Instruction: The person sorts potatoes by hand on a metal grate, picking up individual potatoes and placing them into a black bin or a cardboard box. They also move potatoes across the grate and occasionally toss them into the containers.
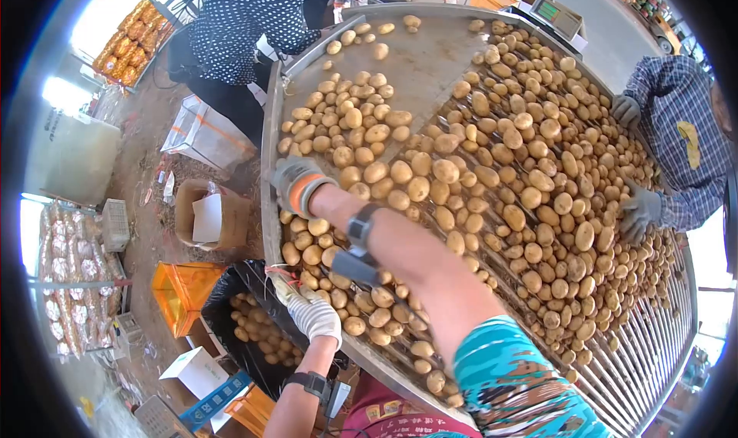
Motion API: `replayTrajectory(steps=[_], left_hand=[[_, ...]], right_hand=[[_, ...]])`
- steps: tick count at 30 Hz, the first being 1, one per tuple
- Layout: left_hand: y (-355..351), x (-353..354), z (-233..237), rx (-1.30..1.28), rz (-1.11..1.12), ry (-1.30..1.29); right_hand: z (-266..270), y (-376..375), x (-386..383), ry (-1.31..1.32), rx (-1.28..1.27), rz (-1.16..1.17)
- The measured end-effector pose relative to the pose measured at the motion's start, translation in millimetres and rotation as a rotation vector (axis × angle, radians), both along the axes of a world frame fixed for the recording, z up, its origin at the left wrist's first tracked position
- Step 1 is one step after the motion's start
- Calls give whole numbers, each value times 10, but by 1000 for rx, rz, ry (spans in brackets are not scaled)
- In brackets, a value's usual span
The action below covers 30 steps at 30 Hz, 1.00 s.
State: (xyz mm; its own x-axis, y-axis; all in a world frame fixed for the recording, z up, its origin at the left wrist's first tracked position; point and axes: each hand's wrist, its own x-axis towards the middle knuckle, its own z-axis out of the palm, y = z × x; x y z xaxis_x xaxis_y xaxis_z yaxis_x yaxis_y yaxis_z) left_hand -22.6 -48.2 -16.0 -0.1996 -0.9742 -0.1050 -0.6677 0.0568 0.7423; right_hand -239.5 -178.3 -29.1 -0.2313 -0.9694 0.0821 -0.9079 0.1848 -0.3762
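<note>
My left hand (311,313), in a pale striped glove, rests at the left metal rim above a black-lined bin (217,315) holding potatoes. Its fingers look stretched out beside a red string on the rim. My right hand (298,183), in a grey glove with an orange cuff, reaches across to the rim further up, touching or close to the potatoes (354,117) there. Its fingers are blurred, and whether they hold something is unclear. Many more potatoes (530,200) cover the slatted part of the large metal table (415,65).
At the right, a person in a checked shirt (680,131) has gloved hands on the potatoes. Another in dotted clothing (246,27) stands beyond the table's upper left. A cardboard box (234,223), an orange crate (178,292) and a clear-sided bag (206,134) stand left.
</note>
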Motion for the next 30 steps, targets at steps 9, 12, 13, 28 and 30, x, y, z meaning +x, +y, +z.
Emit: replayTrajectory(steps=[9, 12, 13, 28, 30], left_hand=[[23, 2, 18, -76, 55, -262], [-7, 31, -82, -93, 56, -275], [-31, 33, -125, -99, 45, -247], [-22, 43, -38, -55, 0, -145], [19, 8, 89, 22, 16, -184]], right_hand=[[935, 2755, -599, -1815, -590, -507], [744, 3816, -270, -1470, -530, -531], [740, 4056, -22, -1529, -448, -518], [715, 3142, 518, -1598, -283, -807], [830, 2855, 230, -1410, -140, -817]])
